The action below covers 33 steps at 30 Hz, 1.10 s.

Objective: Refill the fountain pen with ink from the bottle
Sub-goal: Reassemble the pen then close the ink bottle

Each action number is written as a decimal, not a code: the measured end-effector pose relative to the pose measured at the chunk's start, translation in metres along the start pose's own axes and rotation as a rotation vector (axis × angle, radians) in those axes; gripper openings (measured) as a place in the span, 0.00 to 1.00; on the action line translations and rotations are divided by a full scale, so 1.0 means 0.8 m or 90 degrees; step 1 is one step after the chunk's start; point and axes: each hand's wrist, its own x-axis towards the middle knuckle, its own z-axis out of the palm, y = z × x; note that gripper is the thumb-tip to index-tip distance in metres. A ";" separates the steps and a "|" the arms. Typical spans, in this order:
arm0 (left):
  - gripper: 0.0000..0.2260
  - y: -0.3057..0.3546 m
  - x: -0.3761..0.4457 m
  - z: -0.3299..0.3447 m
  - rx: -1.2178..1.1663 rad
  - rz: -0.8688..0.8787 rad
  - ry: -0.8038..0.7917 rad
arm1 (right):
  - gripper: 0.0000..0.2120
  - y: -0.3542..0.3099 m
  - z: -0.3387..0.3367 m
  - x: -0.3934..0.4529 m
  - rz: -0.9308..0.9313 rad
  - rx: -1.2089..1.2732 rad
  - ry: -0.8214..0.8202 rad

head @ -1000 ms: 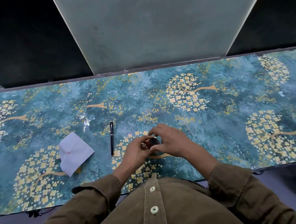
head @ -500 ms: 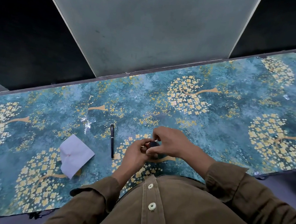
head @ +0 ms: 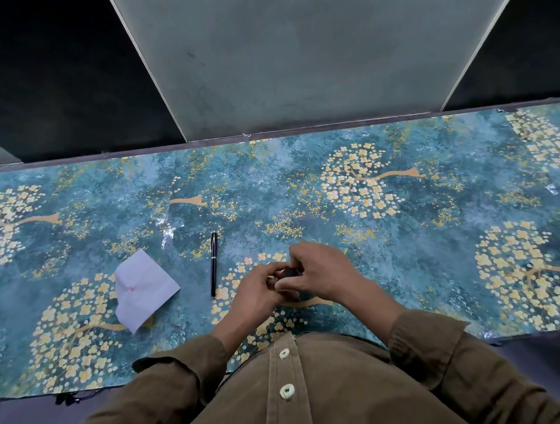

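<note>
Nearest the person's brown shirt (head: 338,405), both hands met over the near edge of the table (head: 437,268). The left hand (head: 254,291) wrapped the ink bottle (head: 290,274) from the left, while the right hand (head: 321,270) pinched its dark top from above; the bottle's contents were hidden. Further left lay the fountain pen (head: 213,263), capped, then a folded white paper (head: 143,287).

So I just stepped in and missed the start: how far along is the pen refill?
Early. Nothing looks done: the pen lies capped-looking and untouched on the table, beside a folded paper. In hand: both hands, left and right, are closed around the small dark ink bottle, apparently working its cap. Left: open the pen, draw ink, close both.
</note>
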 end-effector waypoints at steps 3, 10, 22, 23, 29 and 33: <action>0.20 -0.003 0.001 0.001 0.019 -0.003 0.006 | 0.26 0.004 0.003 -0.003 -0.007 0.020 -0.013; 0.15 -0.003 0.002 0.002 0.059 0.018 0.033 | 0.16 0.003 -0.004 -0.009 -0.046 0.040 -0.068; 0.20 -0.003 0.005 0.002 0.022 -0.010 0.021 | 0.25 0.004 0.003 -0.002 0.007 0.034 -0.025; 0.19 -0.003 0.005 0.002 0.029 -0.005 0.023 | 0.25 0.005 0.001 -0.004 0.004 0.054 -0.040; 0.21 -0.003 0.006 0.002 0.034 0.013 0.026 | 0.16 0.007 -0.003 -0.009 -0.010 0.097 -0.067; 0.22 -0.006 0.007 0.002 0.036 0.007 0.025 | 0.16 0.004 -0.006 -0.004 0.002 0.066 -0.054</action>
